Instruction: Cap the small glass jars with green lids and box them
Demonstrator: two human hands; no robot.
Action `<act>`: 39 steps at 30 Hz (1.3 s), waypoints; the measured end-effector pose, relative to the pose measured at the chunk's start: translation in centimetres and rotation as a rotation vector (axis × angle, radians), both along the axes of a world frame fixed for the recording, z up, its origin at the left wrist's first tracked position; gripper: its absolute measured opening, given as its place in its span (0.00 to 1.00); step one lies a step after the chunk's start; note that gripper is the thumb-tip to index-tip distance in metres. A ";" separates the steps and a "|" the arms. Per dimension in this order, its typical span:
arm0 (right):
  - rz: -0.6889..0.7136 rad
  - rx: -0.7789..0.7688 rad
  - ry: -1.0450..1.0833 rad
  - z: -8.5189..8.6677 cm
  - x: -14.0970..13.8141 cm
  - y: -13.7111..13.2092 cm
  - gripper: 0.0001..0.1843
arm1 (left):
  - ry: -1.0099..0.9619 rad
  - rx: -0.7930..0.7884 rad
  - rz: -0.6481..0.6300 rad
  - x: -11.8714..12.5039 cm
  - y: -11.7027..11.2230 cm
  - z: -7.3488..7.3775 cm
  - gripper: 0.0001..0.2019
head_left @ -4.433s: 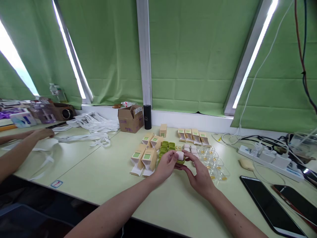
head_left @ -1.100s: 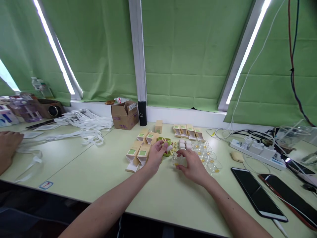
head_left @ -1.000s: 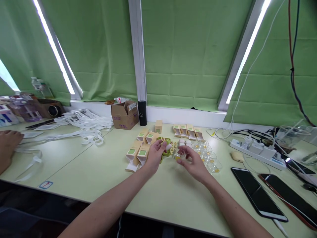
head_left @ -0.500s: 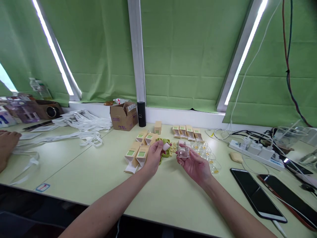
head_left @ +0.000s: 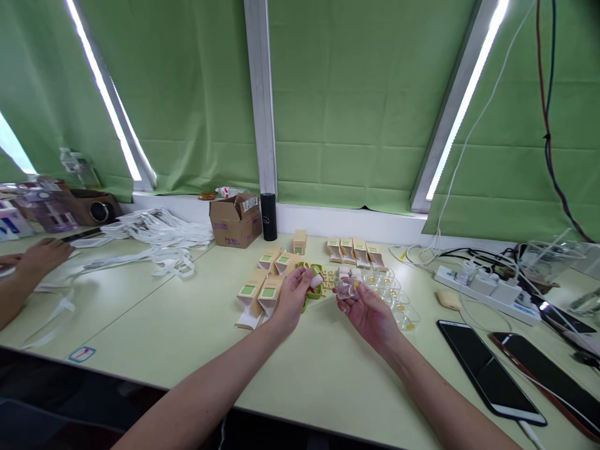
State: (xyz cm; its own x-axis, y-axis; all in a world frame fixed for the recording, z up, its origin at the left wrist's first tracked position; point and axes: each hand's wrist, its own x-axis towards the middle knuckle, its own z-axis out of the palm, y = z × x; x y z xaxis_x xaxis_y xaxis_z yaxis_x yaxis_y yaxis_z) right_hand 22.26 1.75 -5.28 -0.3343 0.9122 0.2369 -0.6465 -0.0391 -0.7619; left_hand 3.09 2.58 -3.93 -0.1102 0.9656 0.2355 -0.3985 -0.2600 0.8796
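My left hand [head_left: 294, 299] pinches a small white piece with rounded sides [head_left: 317, 280]; its exact kind is too small to make out. Across from it, my right hand [head_left: 375, 317] grips a small clear plastic container [head_left: 347, 287] between thumb and fingers. A gap separates the two held things. Behind my left fingers lies a green tray [head_left: 317, 292], partly hidden. Small yellowish pieces [head_left: 329, 275] sit in rows between the hands. Beyond my right hand stand several clear containers [head_left: 407, 317], some with a yellow spot. Little kraft boxes with green labels [head_left: 270, 292] lie open beside my left hand.
More small boxes [head_left: 360, 251] stand at the back, near a cardboard carton [head_left: 235, 222] and a black cylinder [head_left: 269, 217]. Phones [head_left: 490, 369] and a power strip [head_left: 487, 290] lie right. At left, another person's hand [head_left: 47, 256] is near white straps [head_left: 159, 228].
My right hand has tilted the clear container, and a yellow spot now shows by my thumb. My left hand stays nearly in place. The other person's hand has moved further into view.
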 end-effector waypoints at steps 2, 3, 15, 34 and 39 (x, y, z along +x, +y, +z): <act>-0.033 0.013 -0.020 0.0 -0.1 -0.1 0.18 | 0.002 -0.007 -0.010 0.0 0.0 0.0 0.24; -0.049 0.012 -0.034 0.1 -0.1 -0.1 0.18 | 0.003 -0.008 -0.012 0.0 0.0 -0.1 0.24; -0.270 0.097 -0.361 0.5 -0.5 -0.6 0.34 | -0.007 -0.015 -0.034 -0.1 0.0 -0.2 0.26; -0.396 0.352 -0.688 -1.1 -0.5 -0.4 0.26 | 0.025 0.045 -0.054 -0.1 -0.1 0.0 0.21; -0.414 0.435 -0.616 -1.1 -0.5 -0.3 0.26 | 0.025 0.048 -0.047 -0.1 -0.3 0.1 0.21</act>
